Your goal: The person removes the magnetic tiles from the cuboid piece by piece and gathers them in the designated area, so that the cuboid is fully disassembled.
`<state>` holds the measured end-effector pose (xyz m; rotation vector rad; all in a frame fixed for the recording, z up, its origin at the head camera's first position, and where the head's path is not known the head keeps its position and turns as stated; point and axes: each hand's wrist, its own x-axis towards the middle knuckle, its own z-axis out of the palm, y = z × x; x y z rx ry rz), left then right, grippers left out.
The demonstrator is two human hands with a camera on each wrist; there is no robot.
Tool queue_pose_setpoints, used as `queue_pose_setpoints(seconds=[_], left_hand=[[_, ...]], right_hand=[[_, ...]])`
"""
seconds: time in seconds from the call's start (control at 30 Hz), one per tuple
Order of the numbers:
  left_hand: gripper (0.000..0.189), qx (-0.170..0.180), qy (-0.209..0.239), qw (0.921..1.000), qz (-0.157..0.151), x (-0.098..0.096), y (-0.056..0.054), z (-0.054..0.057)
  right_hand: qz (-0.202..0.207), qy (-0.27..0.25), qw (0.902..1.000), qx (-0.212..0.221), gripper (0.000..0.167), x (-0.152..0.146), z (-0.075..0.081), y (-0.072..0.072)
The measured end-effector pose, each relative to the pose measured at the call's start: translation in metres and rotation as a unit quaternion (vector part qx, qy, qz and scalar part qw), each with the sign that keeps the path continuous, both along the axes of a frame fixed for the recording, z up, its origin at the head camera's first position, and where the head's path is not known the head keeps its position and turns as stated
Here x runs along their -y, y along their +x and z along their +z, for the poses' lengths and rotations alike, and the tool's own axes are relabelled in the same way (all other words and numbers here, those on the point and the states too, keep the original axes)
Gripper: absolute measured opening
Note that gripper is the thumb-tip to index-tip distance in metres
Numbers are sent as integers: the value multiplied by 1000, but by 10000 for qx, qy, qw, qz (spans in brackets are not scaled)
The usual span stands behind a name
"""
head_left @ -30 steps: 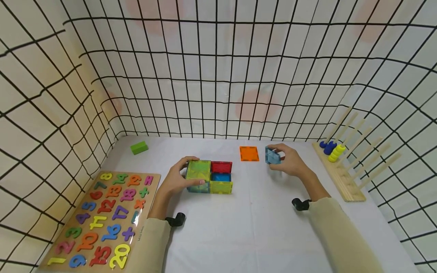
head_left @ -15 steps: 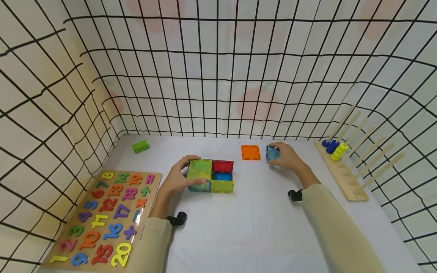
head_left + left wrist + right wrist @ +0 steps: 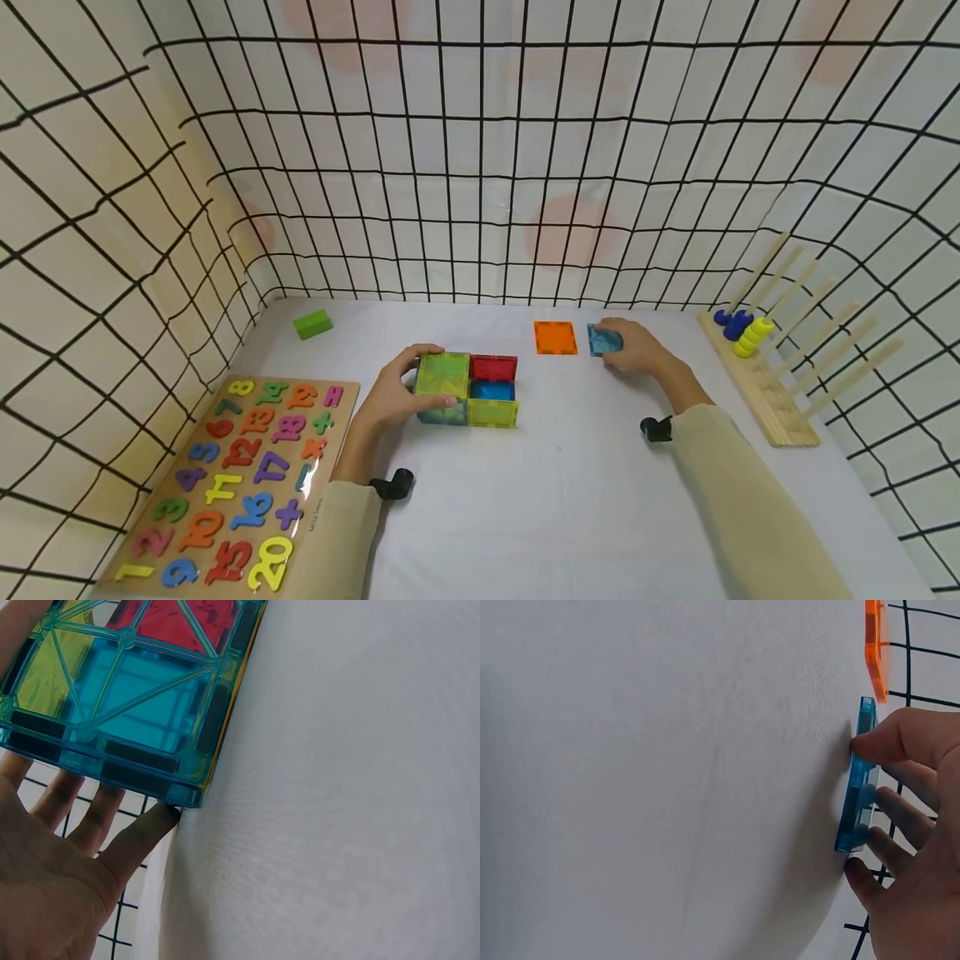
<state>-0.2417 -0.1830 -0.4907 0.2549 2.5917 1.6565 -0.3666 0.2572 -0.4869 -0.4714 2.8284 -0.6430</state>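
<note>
In the head view, a block built of see-through magnetic tiles (image 3: 444, 375) stands mid-table, a yellow-green tile on top of its left half. Its right half is topless, showing red, blue and yellow tiles. My left hand (image 3: 392, 398) grips the left half, thumb along the front, fingers behind; the left wrist view shows its blue side wall (image 3: 142, 697) beside the palm. Farther right, my right hand (image 3: 636, 348) holds a light blue magnetic tile (image 3: 603, 340) by its edges, almost flat at the table. An orange magnetic tile (image 3: 556, 337) lies just left of it.
A wooden number puzzle board (image 3: 247, 467) lies at the left. Behind it rests a green block (image 3: 312, 324). At the right stands a wooden peg board (image 3: 780, 408) with blue and yellow beads. Grid-patterned cloth (image 3: 480, 167) walls the table's back and sides.
My right hand has lowered the light blue tile from a tilted, raised pose to nearly flat beside the orange tile. The left hand keeps its grip on the tile block.
</note>
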Motion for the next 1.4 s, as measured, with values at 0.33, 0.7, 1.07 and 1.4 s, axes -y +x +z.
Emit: queue_pose_setpoints(seconds=[0.33,0.7,1.07,1.4], left_hand=[[79,-108,-120,9998,-66,0,1,3],[79,-142,-79,9998,-61,0,3,5],[80,-161,107,9998,-68,-9,5,14],[83,-140,49,9999,-84,-5,1,3]], right_hand=[[-298,-740,9964,-278,64,0,14,27],[218,-1966,9794,-393,67,28,23,76],[342,-2691,9622,-232,54,67,31,114],[588,-3225,9447,-124,47,100,21,131]])
